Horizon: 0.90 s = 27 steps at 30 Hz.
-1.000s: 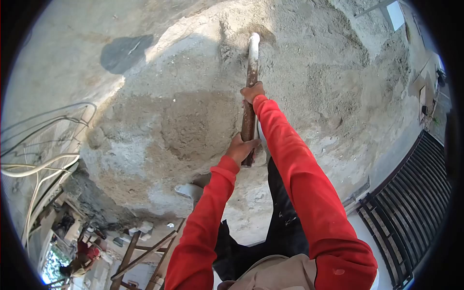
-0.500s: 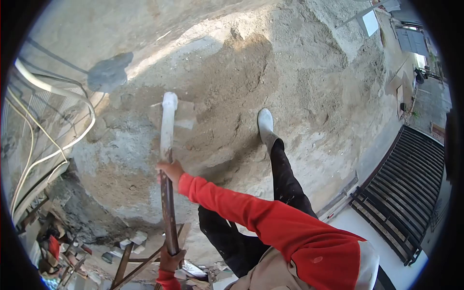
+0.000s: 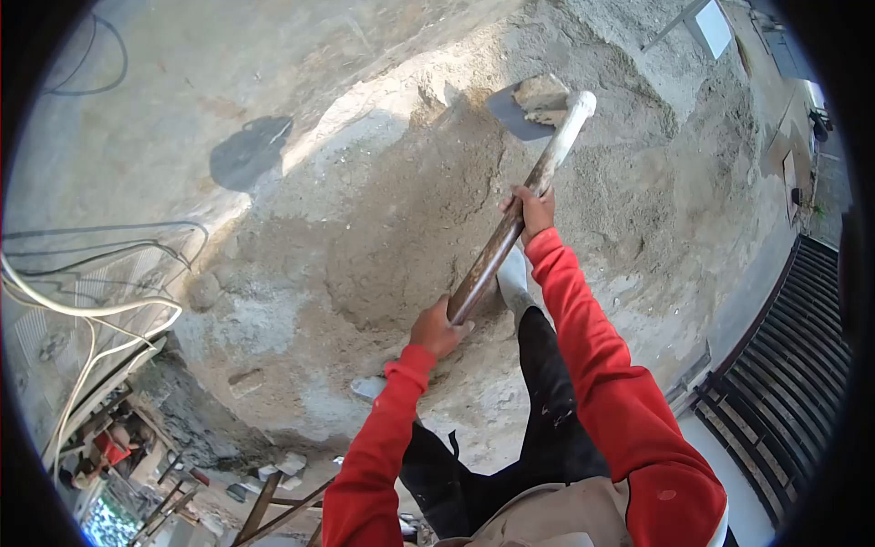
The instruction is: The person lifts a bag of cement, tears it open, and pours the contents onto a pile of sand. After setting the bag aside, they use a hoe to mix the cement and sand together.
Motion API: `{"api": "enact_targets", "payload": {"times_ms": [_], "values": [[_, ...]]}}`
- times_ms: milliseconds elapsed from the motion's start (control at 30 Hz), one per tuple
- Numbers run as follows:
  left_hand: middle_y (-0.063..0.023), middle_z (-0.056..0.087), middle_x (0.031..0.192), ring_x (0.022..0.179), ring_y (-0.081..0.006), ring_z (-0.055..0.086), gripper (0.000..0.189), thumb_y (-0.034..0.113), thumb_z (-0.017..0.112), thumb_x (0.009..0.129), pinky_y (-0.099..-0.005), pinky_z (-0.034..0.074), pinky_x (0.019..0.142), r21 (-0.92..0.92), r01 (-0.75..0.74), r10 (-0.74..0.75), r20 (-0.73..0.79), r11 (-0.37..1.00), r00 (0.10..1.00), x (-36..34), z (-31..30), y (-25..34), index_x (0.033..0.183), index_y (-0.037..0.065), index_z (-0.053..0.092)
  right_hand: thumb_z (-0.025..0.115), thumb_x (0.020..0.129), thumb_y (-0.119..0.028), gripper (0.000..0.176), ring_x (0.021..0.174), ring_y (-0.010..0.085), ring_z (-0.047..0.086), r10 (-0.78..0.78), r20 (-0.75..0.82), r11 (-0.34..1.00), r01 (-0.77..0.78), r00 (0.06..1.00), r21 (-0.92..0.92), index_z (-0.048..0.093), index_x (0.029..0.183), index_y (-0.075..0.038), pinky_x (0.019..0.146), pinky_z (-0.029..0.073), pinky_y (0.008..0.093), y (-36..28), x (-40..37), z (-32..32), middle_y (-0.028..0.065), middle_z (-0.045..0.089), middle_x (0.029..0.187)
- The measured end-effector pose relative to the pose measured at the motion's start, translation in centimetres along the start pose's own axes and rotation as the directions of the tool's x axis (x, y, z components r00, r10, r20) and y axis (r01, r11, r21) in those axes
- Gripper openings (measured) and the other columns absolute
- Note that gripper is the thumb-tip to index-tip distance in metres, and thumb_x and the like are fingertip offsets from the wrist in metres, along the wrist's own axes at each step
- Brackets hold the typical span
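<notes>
I hold a hoe with both fists. Its long brown handle (image 3: 492, 260) runs slantwise up to the right, pale and caked toward the head. My left hand (image 3: 437, 330) is wrapped round the lower end, and my right hand (image 3: 532, 211) grips it near the middle. At the far end the hoe blade (image 3: 519, 117) carries a clump of sand (image 3: 542, 94) and overlaps the sand pile (image 3: 597, 164) in this view. Grey-brown sand or mortar mix (image 3: 392, 228) lies under the handle. My boot (image 3: 516, 278) shows partly behind the handle.
Pale hoses or cables (image 3: 137, 310) loop at the left by the wall. Rubble and wooden poles (image 3: 260, 501) lie at lower left. A black slatted metal rack or gate (image 3: 784, 365) stands at right. A pale flat panel (image 3: 711, 29) is at the upper right.
The hoe has swung from the left across to the upper right, and its blade now bears sand. Both hands moved up and right, still gripping the handle.
</notes>
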State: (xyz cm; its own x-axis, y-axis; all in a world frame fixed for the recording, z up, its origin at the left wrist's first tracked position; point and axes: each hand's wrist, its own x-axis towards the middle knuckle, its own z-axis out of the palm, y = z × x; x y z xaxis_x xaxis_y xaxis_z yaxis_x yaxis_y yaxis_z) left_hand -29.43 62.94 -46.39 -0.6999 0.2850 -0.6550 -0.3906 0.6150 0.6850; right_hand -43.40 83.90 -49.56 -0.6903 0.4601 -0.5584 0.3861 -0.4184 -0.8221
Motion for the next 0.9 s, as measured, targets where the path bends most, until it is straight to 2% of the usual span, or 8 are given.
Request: {"api": "enact_targets", "payload": {"times_ms": [133,267,333,433,567,700,833,900], "values": [[-0.0061,0.052,0.057,0.043,-0.0152,0.052,0.034,0.02,0.069,0.067,-0.0308,0.041,0.039,-0.121,-0.053,0.072,0.158,0.991,0.985,18.6,-4.7,10.1,0.087,0.002,0.048,0.057,0.073,-0.001,0.024,0.044,0.0218,0.053,-0.123,-0.029,0.991,0.121,0.992,-0.051,0.037,0.086,0.002,0.039,0.05,0.0354,0.3,8.4,5.6,0.0135,0.048,0.064],[-0.0057,0.052,0.056,0.042,-0.0155,0.051,0.029,0.02,0.068,0.07,-0.0306,0.041,0.038,-0.021,0.098,-0.095,0.12,0.995,0.988,20.6,-9.4,8.9,0.083,0.002,0.048,0.057,0.072,-0.003,0.039,0.046,0.0258,0.055,0.094,0.046,0.995,-0.092,0.995,-0.05,0.032,0.101,0.003,0.037,0.049,0.0395,3.3,10.6,11.3,0.0144,0.047,0.062],[-0.0056,0.052,0.056,0.042,-0.0153,0.051,0.026,0.017,0.067,0.07,-0.0305,0.04,0.037,-0.11,0.22,-0.205,0.135,0.969,0.969,15.8,-9.2,6.1,0.081,0.002,0.049,0.059,0.07,-0.003,0.05,0.05,0.0278,0.056,0.248,0.103,0.966,-0.238,0.963,-0.097,0.027,0.108,0.002,0.038,0.05,0.0401,7.8,6.7,11.7,0.0175,0.048,0.072],[-0.0053,0.052,0.057,0.044,-0.0152,0.051,0.017,0.01,0.063,0.071,-0.0305,0.04,0.038,-0.292,0.218,-0.226,0.007,0.931,0.974,9.0,-7.8,4.1,0.077,0.002,0.05,0.063,0.066,-0.004,0.048,0.059,0.0315,0.058,0.117,0.035,0.91,-0.093,0.992,-0.404,0.033,0.103,0.007,0.041,0.05,0.0422,16.7,4.1,11.5,0.0229,0.048,0.088],[-0.0046,0.051,0.058,0.044,-0.0145,0.05,0.013,0.008,0.06,0.071,-0.0301,0.041,0.039,-0.453,0.294,-0.272,0.116,0.842,0.955,4.5,-11.5,1.8,0.075,0.002,0.05,0.062,0.068,0.001,0.036,0.056,0.0306,0.059,0.382,0.293,0.914,-0.309,0.877,-0.264,0.039,0.093,0.011,0.043,0.05,0.0419,9.1,-3.6,14.3,0.0183,0.051,0.075],[-0.0049,0.049,0.059,0.044,-0.0125,0.049,0.017,0.013,0.06,0.072,-0.0269,0.04,0.037,-0.511,0.298,-0.228,0.196,0.806,0.954,-8.3,-20.6,-1.5,0.078,0.002,0.048,0.061,0.07,0.001,0.021,0.053,0.0286,0.059,0.278,0.36,0.96,-0.246,0.891,-0.133,0.044,0.08,0.01,0.045,0.052,0.0418,14.3,-10.8,20.8,0.0164,0.052,0.066],[-0.0042,0.048,0.058,0.04,-0.0124,0.047,0.024,0.004,0.062,0.07,-0.0263,0.038,0.035,-0.566,0.388,-0.432,0.062,0.727,0.9,-28.7,-21.2,-8.3,0.086,0.003,0.044,0.062,0.071,-0.001,0.019,0.051,0.0279,0.058,0.638,0.386,0.745,-0.662,0.666,-0.088,0.048,0.081,0.006,0.047,0.053,0.0416,16.3,-24.1,26.3,0.0176,0.054,0.066],[-0.0048,0.048,0.059,0.044,-0.0144,0.05,0.028,0.007,0.064,0.067,-0.028,0.041,0.041,-0.399,0.427,-0.513,-0.135,0.811,0.848,-38.5,-18.9,-14.0,0.086,0.002,0.044,0.064,0.072,-0.007,0.017,0.05,0.0265,0.058,0.635,0.562,0.685,-0.722,0.529,-0.095,0.051,0.08,0.001,0.041,0.046,0.0379,18.1,-34.2,25.4,0.0148,0.055,0.062]]}}
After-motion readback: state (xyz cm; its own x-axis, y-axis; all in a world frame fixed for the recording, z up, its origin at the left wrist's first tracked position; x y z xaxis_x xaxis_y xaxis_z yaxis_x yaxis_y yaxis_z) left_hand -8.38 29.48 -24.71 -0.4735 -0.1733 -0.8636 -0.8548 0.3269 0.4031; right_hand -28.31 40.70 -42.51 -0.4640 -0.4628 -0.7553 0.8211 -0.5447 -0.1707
